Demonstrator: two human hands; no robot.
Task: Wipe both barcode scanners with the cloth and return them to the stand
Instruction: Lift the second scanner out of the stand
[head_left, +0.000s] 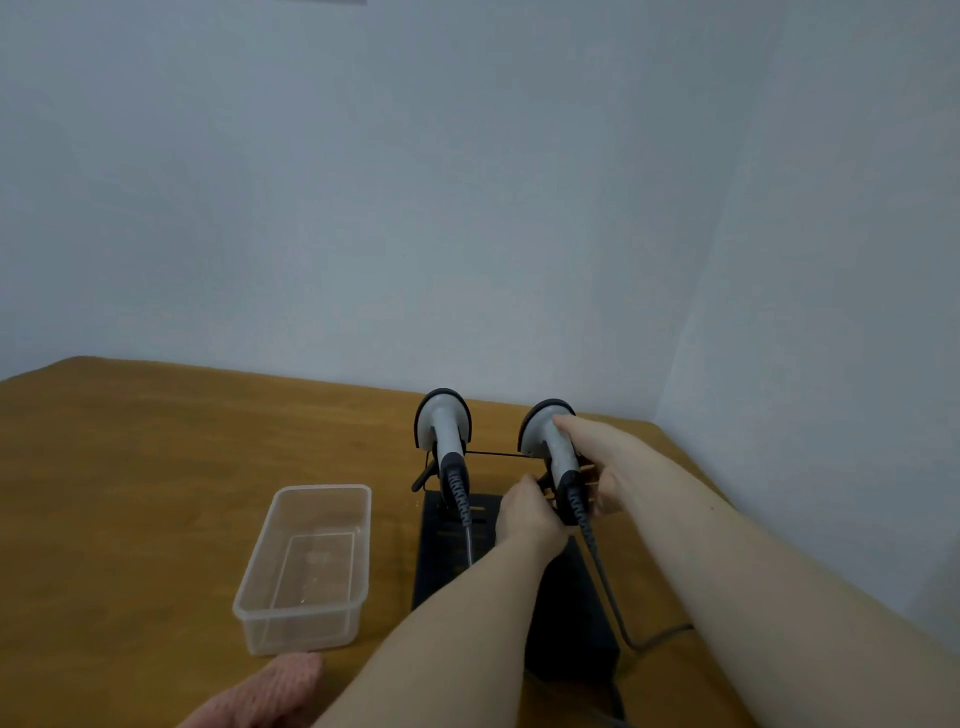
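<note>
Scanners, two, grey bodies with black rims and black handle ends, both seated heads-up on a black wire stand (566, 587) near the far right corner of a brown table (156, 467). Right scanner (551, 441): right hand (605, 462) wrapped around its neck, forefinger reaching up onto the head; left hand (527, 512) closed around the lower black handle where the coiled cord (608, 587) leaves, the cord trailing over the stand base toward the near edge. Left scanner (444, 426): untouched, just beside the other, its own cord hanging down the stand. Cloth (270, 691), pink, knitted, lying on the table at the near edge, apart from both hands. Clear plastic tub (311, 566), rectangular, left of the stand. Pale wall (467, 182) behind
</note>
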